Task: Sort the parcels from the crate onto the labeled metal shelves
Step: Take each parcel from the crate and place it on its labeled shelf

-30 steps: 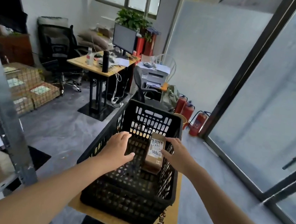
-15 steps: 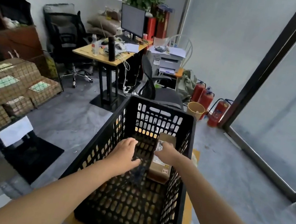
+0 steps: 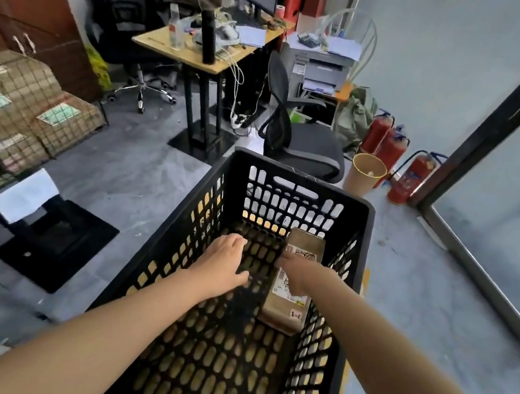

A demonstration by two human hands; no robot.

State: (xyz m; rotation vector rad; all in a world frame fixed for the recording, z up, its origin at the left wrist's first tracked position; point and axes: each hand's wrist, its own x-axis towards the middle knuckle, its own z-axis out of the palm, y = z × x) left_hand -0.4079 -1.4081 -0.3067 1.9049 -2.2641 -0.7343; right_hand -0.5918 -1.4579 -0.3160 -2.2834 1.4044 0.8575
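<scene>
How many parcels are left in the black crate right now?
1. One brown labelled parcel lies against the crate's right wall, gripped by the right hand. The arms may hide another.

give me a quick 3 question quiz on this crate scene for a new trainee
1. True or false: the left hand grips something.
2. Where in the crate does the brown parcel lie? A: against the right wall. B: against the left wall. C: flat in the middle.
3. Which hand touches the parcel?

Key: 1 false; 2 A; 3 the right hand.
</scene>
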